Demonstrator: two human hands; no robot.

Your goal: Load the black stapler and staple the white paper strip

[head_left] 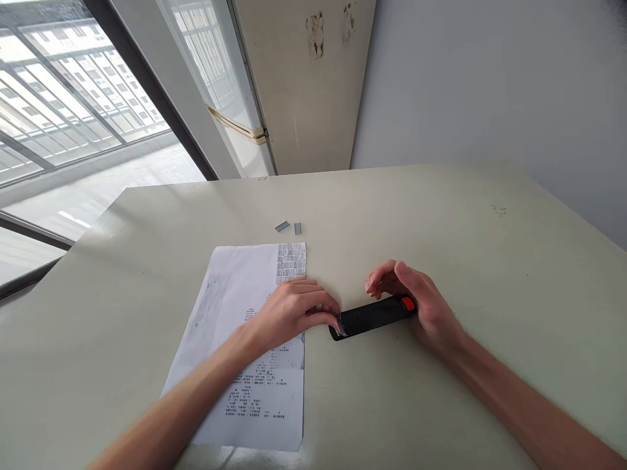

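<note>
A black stapler [375,316] with a red piece at its right end lies across the table, slightly tilted up to the right. My left hand [298,308] reaches over the printed paper [252,267], its thumb and fingers closed on the stapler's left end. Against the stapler's red end rests my right hand [425,301], loosely cupped, with its thumb raised and fingers curled apart from the body. Part of that hand is hidden behind the stapler. Beyond the paper's far edge lie two short strips of staples [282,226].
The pale table [470,261] extends under everything and ends at a grey wall [490,78]. Behind it stands a cabinet or fridge-like unit [313,98] with a gold handle [240,126]. At the left, a window [63,78] looks onto a railing.
</note>
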